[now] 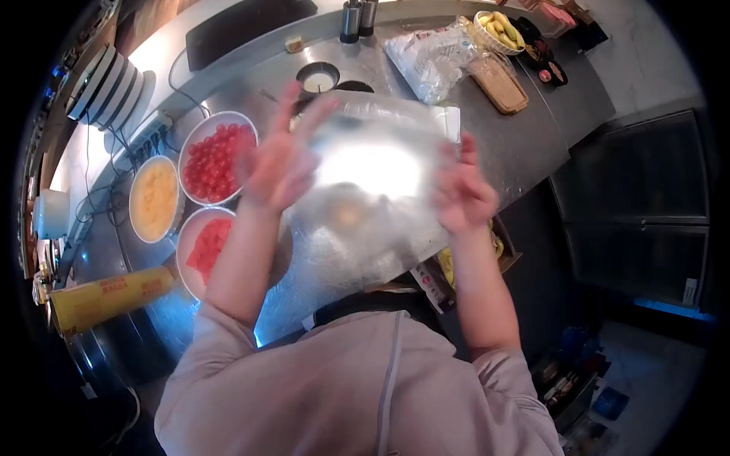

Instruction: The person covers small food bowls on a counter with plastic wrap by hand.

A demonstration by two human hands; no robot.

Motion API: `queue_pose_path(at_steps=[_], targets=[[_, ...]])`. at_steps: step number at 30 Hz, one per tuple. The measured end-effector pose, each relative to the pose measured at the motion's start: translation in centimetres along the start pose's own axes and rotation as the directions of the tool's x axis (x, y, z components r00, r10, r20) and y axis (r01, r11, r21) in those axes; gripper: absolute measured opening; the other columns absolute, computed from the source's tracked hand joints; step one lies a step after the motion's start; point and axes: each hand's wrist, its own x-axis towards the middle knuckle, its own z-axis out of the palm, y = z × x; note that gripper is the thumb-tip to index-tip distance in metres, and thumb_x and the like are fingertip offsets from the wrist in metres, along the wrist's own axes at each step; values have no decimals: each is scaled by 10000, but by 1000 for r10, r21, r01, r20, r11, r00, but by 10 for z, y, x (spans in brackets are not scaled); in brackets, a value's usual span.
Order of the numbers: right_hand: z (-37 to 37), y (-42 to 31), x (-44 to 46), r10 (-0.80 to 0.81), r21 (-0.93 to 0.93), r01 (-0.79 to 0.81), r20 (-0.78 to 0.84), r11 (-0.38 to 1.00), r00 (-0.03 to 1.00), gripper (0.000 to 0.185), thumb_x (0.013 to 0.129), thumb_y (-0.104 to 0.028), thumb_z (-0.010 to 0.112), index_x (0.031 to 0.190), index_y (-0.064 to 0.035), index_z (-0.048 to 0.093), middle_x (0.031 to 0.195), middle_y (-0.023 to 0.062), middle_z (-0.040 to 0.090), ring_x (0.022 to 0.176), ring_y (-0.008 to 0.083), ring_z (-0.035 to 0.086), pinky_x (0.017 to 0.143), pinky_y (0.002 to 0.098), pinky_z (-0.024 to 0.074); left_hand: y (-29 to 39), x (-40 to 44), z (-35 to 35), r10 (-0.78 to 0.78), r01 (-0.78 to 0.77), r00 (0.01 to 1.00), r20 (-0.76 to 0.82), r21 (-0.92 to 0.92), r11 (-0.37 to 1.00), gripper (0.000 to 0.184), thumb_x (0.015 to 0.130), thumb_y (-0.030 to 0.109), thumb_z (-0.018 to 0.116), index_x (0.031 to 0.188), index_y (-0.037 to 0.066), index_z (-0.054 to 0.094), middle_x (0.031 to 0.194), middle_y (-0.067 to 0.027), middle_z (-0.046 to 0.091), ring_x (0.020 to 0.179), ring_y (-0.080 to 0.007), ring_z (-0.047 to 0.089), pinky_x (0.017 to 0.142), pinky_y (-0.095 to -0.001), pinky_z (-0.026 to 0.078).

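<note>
A glossy, hazy clear plastic film (380, 163) spans the space between my hands, bright with reflected light. My left hand (283, 167) is at its left side, blurred, two fingers raised and the others curled at the film. At the opposite side, my right hand (465, 190) has its fingers partly bent against the film's edge. A blurred pale orange patch shows through below the glare; what it is I cannot tell. Left of my left hand stand a bowl of small red round fruit (219, 161), a bowl of yellow pieces (156, 199) and a bowl of red cut fruit (207, 251).
A yellow box with red print (114, 300) lies at the left. Behind the film are a dark bowl with white contents (318, 78), a plastic bag (430, 61), a wooden board (498, 83) and a bowl of bananas (498, 32). Stacked plates (106, 87) stand far left.
</note>
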Motion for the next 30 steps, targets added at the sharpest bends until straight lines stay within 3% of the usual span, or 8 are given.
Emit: queue_pose_path(at_steps=[1,7,8,17,23,25,27,30], targets=[[-19,8,-5,-18,43,21,-72,999,997,573,917,-83,489,1463,-232,397,1475,142,410,713,114,439,631,266,432,-5,-4,-38,-58,60,974,-219,2,998,831,941,539,527,1557,206,79,1567,-229,187,598,-100,518,432,-212,417],[-58,15,-31,26,104,5,-299,995,954,718,867,-134,523,1528,-269,279,1562,163,283,761,159,528,621,256,460,-23,-11,-84,-220,193,948,-228,-134,972,834,943,671,366,1560,216,38,1512,-292,273,655,-171,614,452,-228,479],[-68,21,-38,77,147,-24,-373,989,925,737,859,-154,522,1536,-275,257,1568,180,261,776,179,560,613,265,477,-30,-10,-82,-250,210,842,-478,-136,968,829,934,693,346,1558,223,68,1506,-285,294,604,-157,571,439,-227,451],[-106,53,-78,231,275,-100,-499,956,835,801,844,-247,522,1558,-251,161,1550,276,225,769,221,618,582,275,513,-64,-41,-88,-224,278,398,-889,-116,954,834,915,739,297,1554,233,120,1416,-255,456,618,-191,605,429,-256,443],[-151,75,-104,312,435,-213,-170,875,935,751,882,-265,478,1560,-234,157,1556,257,233,977,265,621,681,305,531,-71,-107,-136,-329,393,590,-737,-94,915,776,953,685,289,1528,167,227,1337,-178,555,567,-120,569,391,-231,384],[-121,79,-90,352,243,-267,-444,932,824,714,910,-274,456,1559,-222,162,1560,231,249,1116,289,570,830,356,522,-76,-112,-123,-284,401,560,-778,-45,915,719,993,615,267,1502,107,284,1381,-169,498,491,-73,428,418,-219,364],[-82,86,-59,324,232,-231,-765,945,557,664,936,-256,444,1552,-234,198,1525,205,338,861,230,652,670,299,539,-82,-122,-133,-178,430,511,-841,70,900,630,1008,548,335,1435,89,399,1258,-122,568,475,-73,407,407,-208,323],[-130,95,-60,316,76,-369,-691,926,650,586,960,-307,459,1512,-179,310,1394,203,487,1018,262,626,794,344,539,-92,-130,-163,-72,474,467,-881,181,861,523,1015,471,400,1342,77,507,1125,-76,607,558,-70,443,484,-208,350]])
